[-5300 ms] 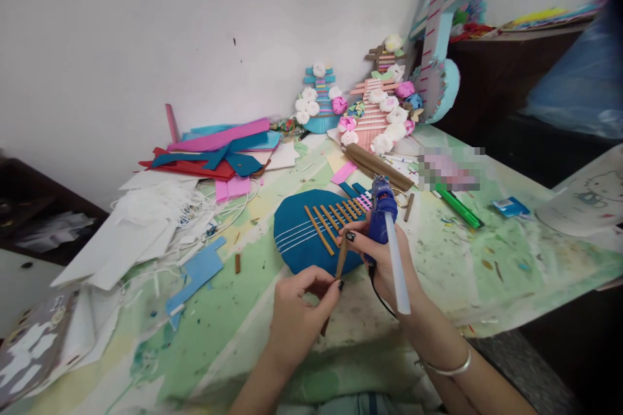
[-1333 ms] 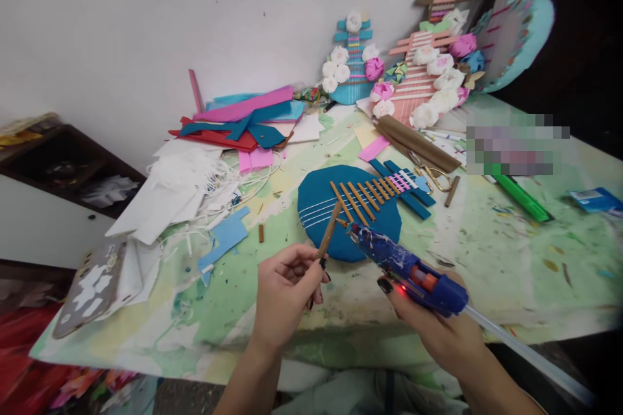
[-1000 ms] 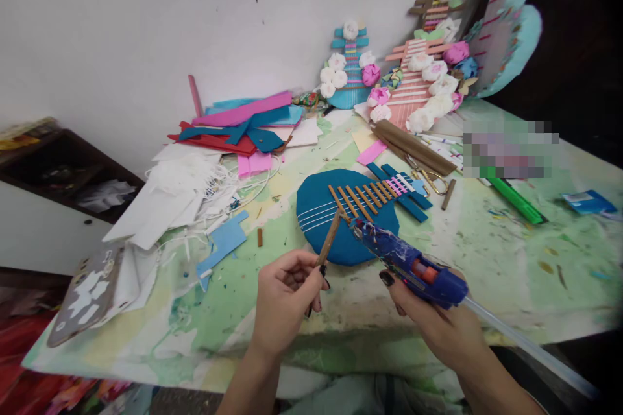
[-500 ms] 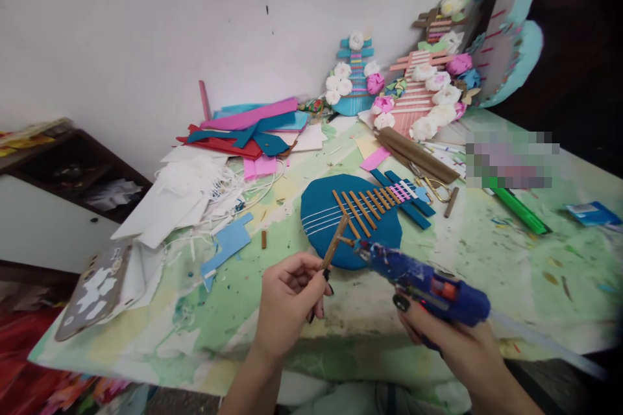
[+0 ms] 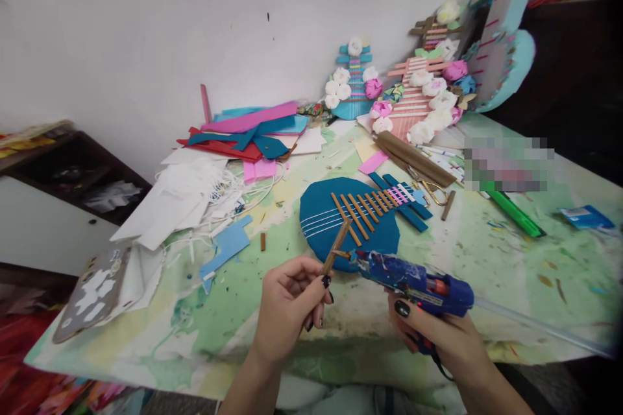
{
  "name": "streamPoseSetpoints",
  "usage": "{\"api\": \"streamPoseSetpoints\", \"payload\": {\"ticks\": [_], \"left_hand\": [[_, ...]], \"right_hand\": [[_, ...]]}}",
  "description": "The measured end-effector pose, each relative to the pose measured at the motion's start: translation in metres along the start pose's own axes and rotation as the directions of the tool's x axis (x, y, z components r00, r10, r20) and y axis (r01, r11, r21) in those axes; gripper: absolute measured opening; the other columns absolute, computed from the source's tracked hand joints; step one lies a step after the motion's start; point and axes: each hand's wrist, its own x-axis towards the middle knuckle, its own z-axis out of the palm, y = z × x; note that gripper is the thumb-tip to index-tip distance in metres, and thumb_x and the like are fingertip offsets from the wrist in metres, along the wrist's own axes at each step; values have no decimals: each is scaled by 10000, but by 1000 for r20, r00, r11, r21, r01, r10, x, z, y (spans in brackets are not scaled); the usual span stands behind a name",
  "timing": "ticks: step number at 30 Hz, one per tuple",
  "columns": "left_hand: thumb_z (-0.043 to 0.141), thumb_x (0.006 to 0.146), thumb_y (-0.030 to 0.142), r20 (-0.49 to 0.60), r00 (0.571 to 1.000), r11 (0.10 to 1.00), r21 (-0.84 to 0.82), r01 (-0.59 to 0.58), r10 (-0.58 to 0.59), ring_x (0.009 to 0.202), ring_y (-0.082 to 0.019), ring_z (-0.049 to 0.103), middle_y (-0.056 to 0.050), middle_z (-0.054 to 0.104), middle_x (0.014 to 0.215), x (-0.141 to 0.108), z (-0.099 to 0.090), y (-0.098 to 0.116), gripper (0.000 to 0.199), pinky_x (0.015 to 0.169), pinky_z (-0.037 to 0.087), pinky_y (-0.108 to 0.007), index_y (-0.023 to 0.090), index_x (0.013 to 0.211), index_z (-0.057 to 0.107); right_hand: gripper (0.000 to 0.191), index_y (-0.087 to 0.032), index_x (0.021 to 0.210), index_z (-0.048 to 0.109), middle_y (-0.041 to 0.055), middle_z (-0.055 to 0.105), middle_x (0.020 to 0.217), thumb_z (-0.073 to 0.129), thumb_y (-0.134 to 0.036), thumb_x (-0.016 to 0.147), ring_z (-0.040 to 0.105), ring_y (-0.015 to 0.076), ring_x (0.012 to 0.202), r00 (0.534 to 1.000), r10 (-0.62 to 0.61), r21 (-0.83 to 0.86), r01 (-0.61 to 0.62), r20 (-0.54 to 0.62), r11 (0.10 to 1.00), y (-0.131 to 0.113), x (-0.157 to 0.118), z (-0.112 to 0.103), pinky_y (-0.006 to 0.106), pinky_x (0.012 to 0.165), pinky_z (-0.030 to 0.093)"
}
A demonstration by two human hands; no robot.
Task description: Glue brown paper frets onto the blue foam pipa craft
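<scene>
Pinched in my left hand (image 5: 294, 301) is a thin brown strip (image 5: 337, 245), tilted up and away from me. My right hand (image 5: 438, 331) grips a blue hot glue gun (image 5: 413, 280), a long clear glue stick (image 5: 540, 324) jutting from its back. The gun's nozzle points left, right beside the strip; whether they touch I cannot tell. Behind both hands a teal lute-shaped craft piece (image 5: 321, 201) lies flat on the table. It carries white strings and a row of brown crossbars (image 5: 363, 215), with pink and white bars toward its neck.
Scissors (image 5: 435, 194), a brown roll (image 5: 413, 159) and a green cutter (image 5: 516, 211) lie right of the craft piece. Left are a light blue scrap (image 5: 226, 249), white sheets (image 5: 160, 201) and a phone (image 5: 92, 292). Flowered instrument models (image 5: 355, 87) stand along the wall.
The glue gun has moved left and slightly down, bringing its nozzle toward the lower part of the brown strip. My left hand stays nearly still. The view has shifted slightly.
</scene>
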Motion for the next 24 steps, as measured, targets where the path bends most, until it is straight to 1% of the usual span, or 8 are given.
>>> {"api": "streamPoseSetpoints", "payload": {"ticks": [2, 4, 7, 9, 13, 15, 20, 24], "left_hand": [[655, 758, 296, -4, 1000, 1000, 5, -11, 11, 308, -43, 446, 0, 588, 510, 0, 0, 0, 182, 313, 302, -132, 119, 753, 613], [652, 759, 298, -8, 1000, 999, 25, -22, 22, 312, -46, 450, -2, 589, 514, 0, 0, 0, 183, 315, 309, -136, 119, 757, 613], [645, 762, 306, -10, 999, 998, 62, -30, 31, 314, -52, 456, -5, 590, 521, -1, 0, 1, 191, 315, 324, -143, 118, 766, 614], [645, 757, 303, -12, 999, 997, 77, -32, 33, 315, -54, 456, -5, 588, 519, -2, 1, 1, 187, 317, 335, -146, 120, 753, 607], [648, 742, 270, 0, 999, 995, 90, -40, 40, 309, -44, 443, 2, 584, 511, -1, 2, 2, 156, 322, 350, -142, 124, 723, 594], [648, 734, 251, 7, 999, 994, 101, -48, 48, 311, -43, 444, 5, 584, 516, -1, 2, 2, 136, 323, 356, -141, 126, 722, 595], [641, 725, 220, -3, 997, 988, 135, -71, 72, 317, -46, 447, 10, 578, 510, -2, 1, 1, 106, 323, 360, -141, 129, 703, 594], [627, 729, 205, -7, 997, 985, 150, -80, 82, 317, -46, 447, 13, 575, 507, -1, 1, 1, 88, 324, 361, -141, 130, 700, 591]], "right_hand": [[517, -151, 481, 492, 5, 450, 438, 606, -575, 755, 388, 87, 416, 1000, 9, 18, -9, 7, 1000, -1, -3, 2, 252, 420, 252], [496, -153, 499, 490, -4, 440, 434, 622, -563, 746, 391, 85, 404, 1000, 12, 64, -12, -11, 998, -3, -3, 4, 248, 415, 254], [377, -151, 643, 544, -40, 405, 451, 656, -498, 740, 384, 80, 388, 996, 6, 181, 10, -87, 983, -7, 1, 4, 233, 400, 266], [321, -157, 699, 542, -53, 387, 463, 658, -452, 751, 383, 79, 382, 994, -8, 246, 34, -108, 969, -9, 6, 2, 221, 382, 272], [282, -168, 664, 503, -48, 393, 470, 624, -388, 791, 393, 79, 367, 994, -97, 271, 107, -49, 957, -11, 16, -4, 213, 359, 281], [291, -167, 645, 496, -44, 397, 472, 618, -384, 796, 401, 82, 366, 993, -118, 267, 118, -15, 956, -11, 21, -7, 214, 356, 288], [324, -165, 617, 495, -40, 399, 458, 636, -414, 766, 384, 78, 345, 997, -57, 297, 41, 43, 954, -6, 24, -15, 212, 346, 263], [309, -149, 708, 556, -49, 394, 442, 649, -442, 741, 361, 77, 327, 993, 6, 299, -42, 122, 953, -2, 21, -21, 218, 347, 244]]}}
